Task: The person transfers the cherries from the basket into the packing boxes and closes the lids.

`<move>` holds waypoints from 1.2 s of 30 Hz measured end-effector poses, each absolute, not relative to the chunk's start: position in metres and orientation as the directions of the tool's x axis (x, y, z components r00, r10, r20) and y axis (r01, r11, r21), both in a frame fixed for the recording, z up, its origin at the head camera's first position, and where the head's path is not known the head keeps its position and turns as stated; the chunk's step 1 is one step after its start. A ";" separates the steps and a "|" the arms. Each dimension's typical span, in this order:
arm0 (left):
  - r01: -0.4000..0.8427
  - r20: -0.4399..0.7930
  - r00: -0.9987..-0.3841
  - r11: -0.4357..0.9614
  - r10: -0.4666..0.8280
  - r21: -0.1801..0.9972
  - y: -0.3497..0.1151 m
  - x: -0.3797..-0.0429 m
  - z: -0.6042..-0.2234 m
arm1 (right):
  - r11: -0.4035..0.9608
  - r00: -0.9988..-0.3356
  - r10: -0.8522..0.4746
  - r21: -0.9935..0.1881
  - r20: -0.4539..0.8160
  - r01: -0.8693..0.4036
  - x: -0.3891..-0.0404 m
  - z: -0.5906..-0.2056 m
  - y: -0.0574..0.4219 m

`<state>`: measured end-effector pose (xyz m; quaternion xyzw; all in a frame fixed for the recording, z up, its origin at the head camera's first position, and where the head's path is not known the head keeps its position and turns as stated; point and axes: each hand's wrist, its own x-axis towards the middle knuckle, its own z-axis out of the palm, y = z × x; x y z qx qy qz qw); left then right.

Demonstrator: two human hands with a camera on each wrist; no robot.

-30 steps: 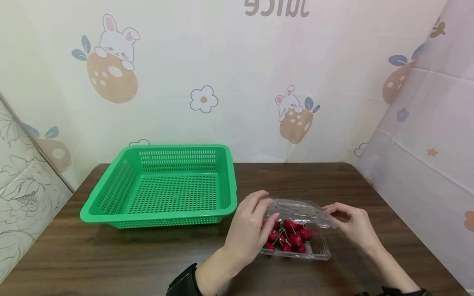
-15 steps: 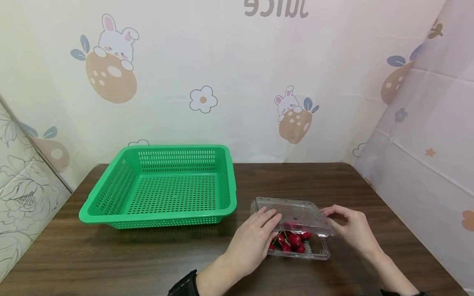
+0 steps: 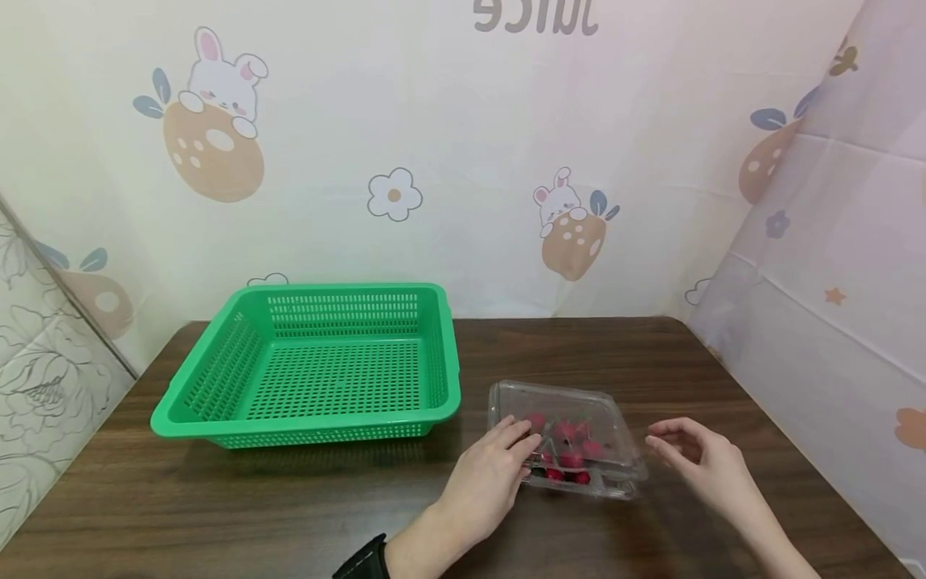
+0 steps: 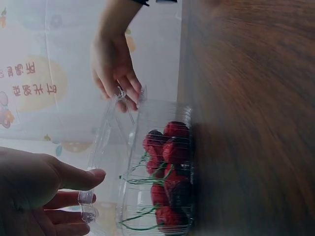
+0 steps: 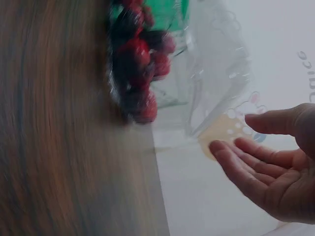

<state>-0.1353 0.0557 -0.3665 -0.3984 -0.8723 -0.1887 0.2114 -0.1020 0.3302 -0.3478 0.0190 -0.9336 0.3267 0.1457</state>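
Note:
A clear plastic clamshell box (image 3: 618,482) holds several red cherries (image 3: 571,458) with green stems. Its transparent lid (image 3: 557,398) is tipped down over the tray, with a gap along the front edge that shows in the left wrist view. My left hand (image 3: 481,478) rests its fingers on the lid's left side, thumb and fingertips at the lid's edge. Just off the box's right side is my right hand (image 3: 712,466), thumb and fingers apart with nothing between them. In the right wrist view, its fingertips (image 5: 221,147) stand a little away from the lid's corner.
A green perforated plastic basket (image 3: 307,426) stands on the left of the dark wooden table (image 3: 289,507), near the back. A patterned white curtain (image 3: 463,161) hangs right behind the table, and another sheet (image 3: 832,322) closes off the right side.
The lid has swung down from raised to lying over the cherries. My left hand has lowered onto its left side. My right hand has let go of the lid and drawn slightly right.

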 end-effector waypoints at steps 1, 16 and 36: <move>0.773 0.520 -0.595 0.613 0.613 0.161 0.056 -0.136 -0.368 | 0.756 -0.968 0.053 -0.644 0.244 -0.121 -0.100 -0.348 0.330; 0.743 0.479 -0.633 0.652 0.608 0.154 0.054 -0.143 -0.377 | 0.422 -0.962 -0.212 -0.904 -0.172 0.068 -0.091 -0.358 0.333; 0.740 0.463 -0.650 0.642 0.603 0.201 0.054 -0.142 -0.377 | 0.161 -0.899 -0.356 -0.964 -0.255 0.210 -0.098 -0.376 0.331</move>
